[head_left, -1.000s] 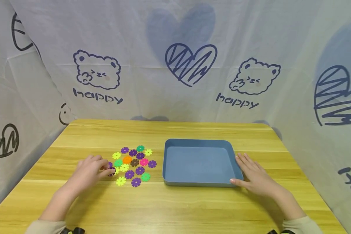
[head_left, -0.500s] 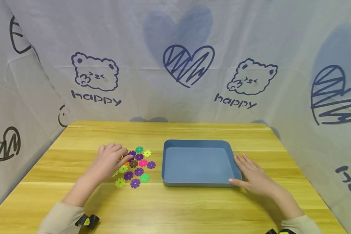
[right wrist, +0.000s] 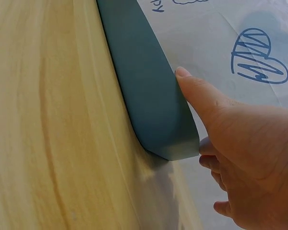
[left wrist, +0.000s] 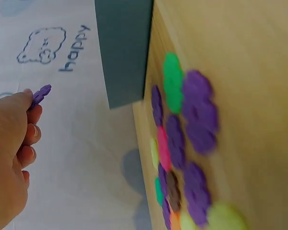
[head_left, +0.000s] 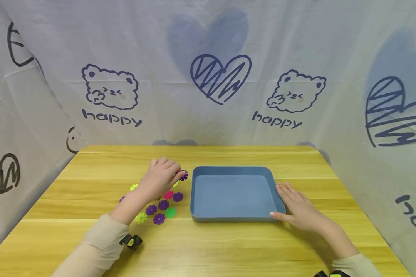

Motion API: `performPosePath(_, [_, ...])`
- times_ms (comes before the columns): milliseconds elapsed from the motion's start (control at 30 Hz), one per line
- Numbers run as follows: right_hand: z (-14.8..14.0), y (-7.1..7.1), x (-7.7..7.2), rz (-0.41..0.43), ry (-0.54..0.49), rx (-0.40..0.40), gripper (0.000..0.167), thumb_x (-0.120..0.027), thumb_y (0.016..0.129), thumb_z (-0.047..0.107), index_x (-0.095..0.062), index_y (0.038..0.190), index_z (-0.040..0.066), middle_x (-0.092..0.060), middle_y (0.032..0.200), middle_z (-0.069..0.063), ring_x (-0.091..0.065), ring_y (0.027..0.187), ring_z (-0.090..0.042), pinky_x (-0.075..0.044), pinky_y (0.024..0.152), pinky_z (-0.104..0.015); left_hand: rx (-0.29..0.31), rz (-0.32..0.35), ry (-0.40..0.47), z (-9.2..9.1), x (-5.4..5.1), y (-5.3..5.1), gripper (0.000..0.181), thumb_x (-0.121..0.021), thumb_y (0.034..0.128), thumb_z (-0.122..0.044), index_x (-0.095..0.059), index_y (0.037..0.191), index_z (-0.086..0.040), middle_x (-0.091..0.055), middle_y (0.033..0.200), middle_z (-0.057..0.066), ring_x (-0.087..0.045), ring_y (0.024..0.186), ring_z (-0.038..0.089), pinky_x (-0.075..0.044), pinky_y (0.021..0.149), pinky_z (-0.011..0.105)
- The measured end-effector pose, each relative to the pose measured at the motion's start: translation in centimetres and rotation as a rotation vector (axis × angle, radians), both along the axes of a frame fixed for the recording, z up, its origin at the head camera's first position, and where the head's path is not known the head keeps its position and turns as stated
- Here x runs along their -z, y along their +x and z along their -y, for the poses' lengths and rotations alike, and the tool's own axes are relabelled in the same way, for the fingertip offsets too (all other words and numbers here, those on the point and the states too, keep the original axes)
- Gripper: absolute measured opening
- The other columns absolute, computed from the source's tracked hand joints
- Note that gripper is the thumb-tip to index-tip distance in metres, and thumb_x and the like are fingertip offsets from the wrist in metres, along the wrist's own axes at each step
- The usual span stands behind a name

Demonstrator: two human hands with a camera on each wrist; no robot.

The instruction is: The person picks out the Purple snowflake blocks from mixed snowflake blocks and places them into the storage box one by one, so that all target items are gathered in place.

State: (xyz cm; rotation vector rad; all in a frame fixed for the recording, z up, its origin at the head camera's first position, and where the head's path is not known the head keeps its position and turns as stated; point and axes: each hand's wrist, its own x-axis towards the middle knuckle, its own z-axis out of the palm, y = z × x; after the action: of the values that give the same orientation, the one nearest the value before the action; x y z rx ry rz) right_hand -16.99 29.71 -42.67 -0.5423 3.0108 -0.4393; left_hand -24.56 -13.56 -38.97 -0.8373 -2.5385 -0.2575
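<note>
My left hand (head_left: 158, 179) pinches a purple flower-shaped plastic disc (head_left: 184, 176) between thumb and fingers, raised above the table just left of the blue tray (head_left: 234, 196). In the left wrist view the same purple disc (left wrist: 41, 94) sticks out past the fingertips. Beneath the hand and forearm lie several more discs, among them a pink disc (head_left: 168, 195), a green disc (head_left: 171, 212) and a yellow disc (head_left: 141, 218); some are hidden by the arm. My right hand (head_left: 303, 209) rests against the tray's right side with fingers extended, its thumb at the near right corner.
The wooden table (head_left: 225, 246) carries the tray and the loose discs. A white cloth (head_left: 166, 96) with bear and heart drawings hangs behind and along both sides. Inside the tray no discs are seen.
From the left edge of the discs, my left hand has moved right and away from me, carrying the purple disc toward the tray. The right hand stays at the tray.
</note>
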Motion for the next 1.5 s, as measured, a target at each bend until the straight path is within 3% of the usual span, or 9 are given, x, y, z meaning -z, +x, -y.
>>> performPosePath(367, [-0.1, 0.1, 0.0, 0.021, -0.03, 0.003, 0.093, -0.056, 0.09, 0.059, -0.021, 0.153, -0.001, -0.019, 0.16, -0.024, -0.013, 0.147, -0.046, -0.013, 0.114, -0.066, 0.124, 0.076, -0.012, -5.2, -0.7, -2.4, 0.02, -0.056, 0.0981, -0.037, -0.063, 0.09, -0.02, -0.061, 0.082, -0.008, -0.043, 0.08, 0.014, -0.025, 0.075, 0.033])
performPosePath(800, [-0.3, 0.3, 0.1, -0.005, -0.018, -0.007, 0.092, -0.057, 0.09, 0.058, -0.024, 0.151, -0.003, -0.022, 0.158, -0.025, -0.016, 0.146, -0.047, -0.016, 0.112, -0.067, 0.26, 0.225, -0.026, -11.6, -2.2, -4.1, 0.017, -0.059, 0.0971, -0.035, -0.067, 0.094, -0.021, -0.068, 0.089, -0.009, -0.05, 0.085, 0.014, -0.027, 0.077, 0.035])
performPosePath(1033, [-0.1, 0.3, -0.2, -0.008, -0.025, 0.0, 0.092, -0.058, 0.09, 0.058, -0.025, 0.151, -0.003, -0.023, 0.158, -0.024, -0.016, 0.146, -0.046, -0.017, 0.112, -0.067, 0.306, 0.192, -0.096, -15.4, -1.9, -4.8, 0.019, -0.057, 0.0971, -0.039, -0.069, 0.098, -0.023, -0.066, 0.089, -0.01, -0.053, 0.087, 0.011, -0.032, 0.082, 0.036])
performPosePath(1267, [0.0, 0.0, 0.0, -0.022, -0.009, 0.002, 0.092, -0.057, 0.09, 0.059, -0.026, 0.151, -0.003, -0.025, 0.158, -0.024, -0.018, 0.146, -0.046, -0.02, 0.112, -0.067, 0.329, 0.247, -0.157, -19.1, -1.8, -5.0, 0.016, -0.058, 0.0966, -0.039, -0.069, 0.095, -0.026, -0.067, 0.089, -0.014, -0.053, 0.089, 0.009, -0.031, 0.082, 0.033])
performPosePath(1500, [0.1, -0.1, 0.0, -0.01, -0.015, 0.009, 0.094, -0.057, 0.089, 0.06, -0.026, 0.151, -0.004, -0.024, 0.158, -0.024, -0.017, 0.147, -0.046, -0.019, 0.112, -0.067, 0.35, 0.267, -0.238, -21.6, -1.6, -5.5, 0.017, -0.061, 0.0956, -0.037, -0.068, 0.09, -0.022, -0.067, 0.081, -0.012, -0.054, 0.073, 0.006, -0.037, 0.073, 0.025])
